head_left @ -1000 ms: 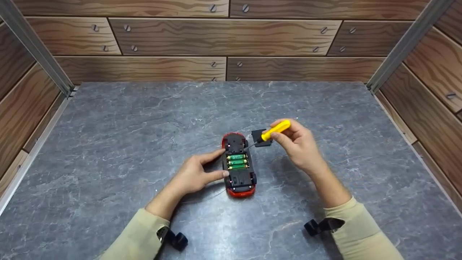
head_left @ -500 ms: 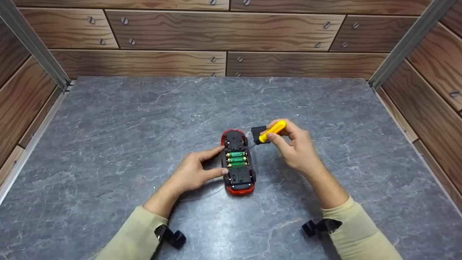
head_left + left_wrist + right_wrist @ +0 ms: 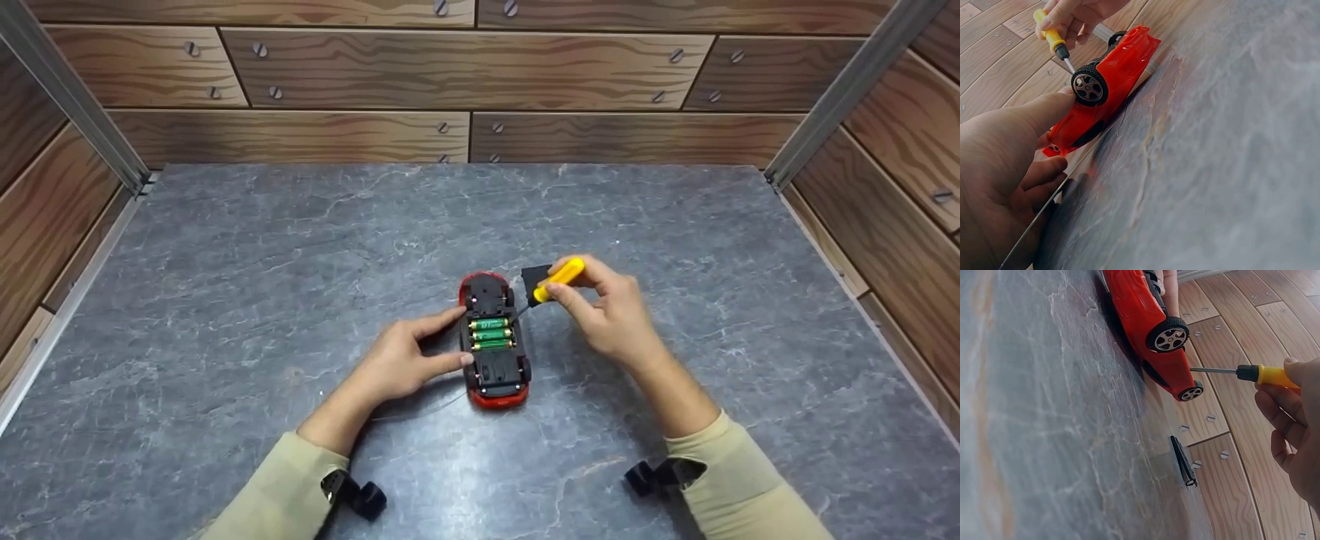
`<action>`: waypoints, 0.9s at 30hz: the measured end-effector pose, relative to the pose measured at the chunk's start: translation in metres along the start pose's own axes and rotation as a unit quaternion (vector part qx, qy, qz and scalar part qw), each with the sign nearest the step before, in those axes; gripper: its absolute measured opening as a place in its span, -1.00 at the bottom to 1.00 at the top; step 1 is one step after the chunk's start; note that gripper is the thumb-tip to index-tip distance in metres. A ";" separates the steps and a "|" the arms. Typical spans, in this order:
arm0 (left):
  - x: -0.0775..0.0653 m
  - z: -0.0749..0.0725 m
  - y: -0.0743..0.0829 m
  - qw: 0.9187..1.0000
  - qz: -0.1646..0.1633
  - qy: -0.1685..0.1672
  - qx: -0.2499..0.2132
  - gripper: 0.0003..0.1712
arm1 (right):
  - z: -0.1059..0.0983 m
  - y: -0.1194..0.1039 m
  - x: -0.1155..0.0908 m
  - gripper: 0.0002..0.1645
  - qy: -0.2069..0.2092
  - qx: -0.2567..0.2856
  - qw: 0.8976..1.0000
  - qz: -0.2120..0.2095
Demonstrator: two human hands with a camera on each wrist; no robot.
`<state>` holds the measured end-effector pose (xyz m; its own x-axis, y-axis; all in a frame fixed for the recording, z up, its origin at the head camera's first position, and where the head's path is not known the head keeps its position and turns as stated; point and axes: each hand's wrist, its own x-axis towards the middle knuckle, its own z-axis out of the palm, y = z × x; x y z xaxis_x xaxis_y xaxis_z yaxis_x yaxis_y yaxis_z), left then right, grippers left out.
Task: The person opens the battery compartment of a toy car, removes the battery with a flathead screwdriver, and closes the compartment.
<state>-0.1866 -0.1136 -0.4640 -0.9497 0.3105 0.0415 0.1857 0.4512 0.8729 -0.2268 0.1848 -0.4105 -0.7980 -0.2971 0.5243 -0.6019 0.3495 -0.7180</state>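
A red toy car (image 3: 499, 369) lies upside down on the table, its open battery compartment showing three green batteries (image 3: 491, 335). My left hand (image 3: 397, 360) holds it along the left side, thumb by one wheel and forefinger by the other. Between thumb and fingers, my right hand (image 3: 611, 319) pinches a screwdriver with a yellow handle (image 3: 559, 280). Its metal shaft (image 3: 1213, 370) slants down to the compartment's right edge, near the end of the top battery. Whether the tip touches the battery I cannot tell. Partly behind the screwdriver and fingers lies a black battery cover (image 3: 534, 276).
A thin wire (image 3: 435, 410) trails from the car toward the left wrist. The grey marbled table (image 3: 337, 232) is bounded by wood-patterned walls (image 3: 465, 71) at the back and sides. Each sleeve carries a black wrist camera (image 3: 367, 501).
My right hand has moved a little left and down. The screwdriver tip has shifted from the compartment's upper edge to the right end of the top battery. My left hand stays on the car.
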 end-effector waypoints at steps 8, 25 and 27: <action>0.000 0.001 -0.002 1.000 0.012 0.001 -0.004 -0.15 | 0.001 0.000 -0.001 -0.81 -0.007 -0.020 1.000 0.014; 0.000 0.000 0.000 1.000 0.002 0.000 0.005 -0.13 | -0.002 0.000 -0.001 -0.79 -0.031 0.011 0.999 0.021; 0.000 0.000 0.000 1.000 0.000 0.000 0.005 -0.13 | -0.002 0.000 0.000 -0.80 -0.029 0.011 0.999 0.023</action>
<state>-0.1869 -0.1135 -0.4638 -0.9499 0.3097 0.0411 0.1875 0.4599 0.8680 -0.2264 0.1866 -0.4093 -0.8211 -0.3330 0.4637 -0.5637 0.3448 -0.7506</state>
